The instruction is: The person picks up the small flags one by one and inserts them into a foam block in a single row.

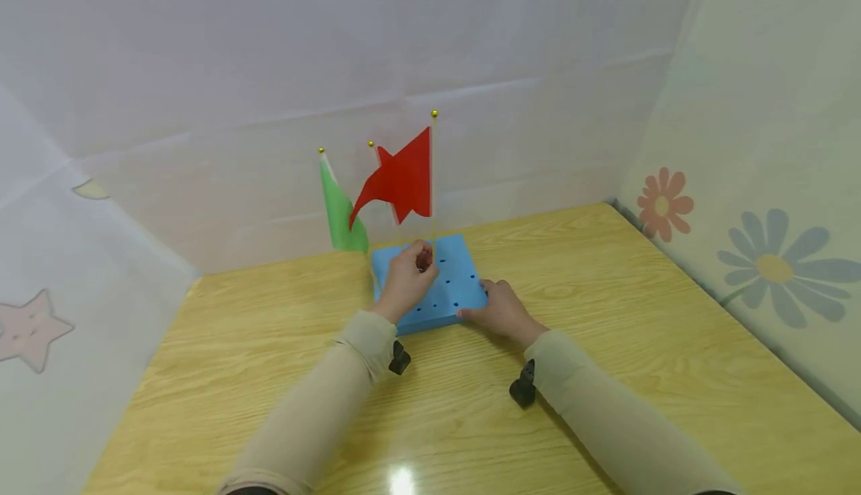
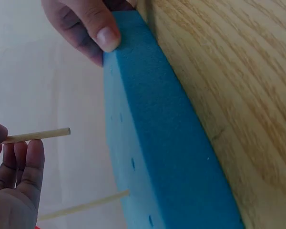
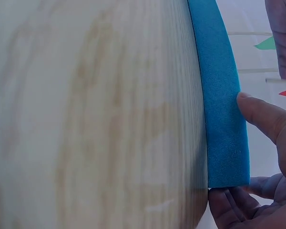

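Observation:
Between thumb and fingertips, my left hand (image 1: pixel 406 280) pinches the thin wooden stick (image 2: pixel 43 136) of a red flag (image 1: pixel 415 177) with a gold ball on top. The stick's lower end hangs free, just above a blue foam block (image 1: pixel 463 256) with small holes in its top. My right hand (image 1: pixel 503 311) grips the block's near right corner, thumb on the top edge and fingers round the side. Behind the held flag, a second red flag (image 1: pixel 384 155) is mostly hidden. To the left, a green flag (image 1: pixel 340 214) leans outward, its stick in the block.
The block lies flat on a wood-grain table (image 1: pixel 565 271), near its back edge. A pale cloth wall (image 1: pixel 269 143) rises close behind the flags. Another cloth wall with printed flowers (image 1: pixel 773 267) stands along the right side. Each wrist carries a small black camera (image 1: pixel 400 358).

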The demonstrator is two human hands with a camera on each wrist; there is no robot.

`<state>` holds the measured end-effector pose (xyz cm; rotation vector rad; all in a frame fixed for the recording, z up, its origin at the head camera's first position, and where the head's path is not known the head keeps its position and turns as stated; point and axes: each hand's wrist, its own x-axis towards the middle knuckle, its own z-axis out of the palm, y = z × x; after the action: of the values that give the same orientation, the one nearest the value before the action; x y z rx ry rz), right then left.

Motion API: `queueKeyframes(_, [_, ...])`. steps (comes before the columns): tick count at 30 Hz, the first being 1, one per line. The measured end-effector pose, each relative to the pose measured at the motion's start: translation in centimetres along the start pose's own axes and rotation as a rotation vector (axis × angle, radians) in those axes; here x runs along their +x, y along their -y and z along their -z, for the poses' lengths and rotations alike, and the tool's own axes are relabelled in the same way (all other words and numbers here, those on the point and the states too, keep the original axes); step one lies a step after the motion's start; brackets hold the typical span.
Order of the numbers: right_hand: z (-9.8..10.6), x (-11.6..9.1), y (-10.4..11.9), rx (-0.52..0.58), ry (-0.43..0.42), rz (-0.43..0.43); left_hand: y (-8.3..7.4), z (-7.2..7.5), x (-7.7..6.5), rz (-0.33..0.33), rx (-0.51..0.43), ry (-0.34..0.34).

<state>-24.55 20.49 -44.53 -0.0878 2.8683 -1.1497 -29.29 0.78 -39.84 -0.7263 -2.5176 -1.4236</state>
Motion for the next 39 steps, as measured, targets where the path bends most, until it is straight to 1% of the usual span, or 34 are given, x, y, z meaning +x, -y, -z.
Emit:
queueKeyframes(5, [-0.1,0.0,0.0,0.009,-0.004,0.017,0.0,-0.8,0.3,0.029,0.019,0.001])
queueKeyframes(9, [-0.1,0.0,0.0,0.01,-0.006,0.029,0.1,-1.5,0.5,0.048,0.025,-0.011])
queueKeyframes(16, [-0.1,-0.2,-0.1,0.022,-0.011,0.02,0.7,-2.8,1.1,0.069,-0.01,-0.025])
queueKeyframes(25, [-0.2,-0.2,0.2,0.034,-0.002,0.045,1.5,-3.3,1.4,0.1,-0.038,-0.004])
queueKeyframes(28, [-0.2,-0.3,0.3,0.033,-0.006,0.053,1.9,-3.4,1.5,0.094,-0.047,-0.011])
queueKeyframes(32, [-0.2,-0.2,0.2,0.034,-0.009,0.048,2.2,-3.7,1.6,0.063,-0.045,-0.029])
queueKeyframes(35, [-0.3,-0.1,0.1,0.028,-0.008,0.041,2.1,-3.9,1.6,0.047,-0.015,-0.037])
queueKeyframes(39, [-0.3,-0.2,0.1,0.026,-0.011,0.041,1.9,-4.1,1.7,0.056,0.028,-0.032])
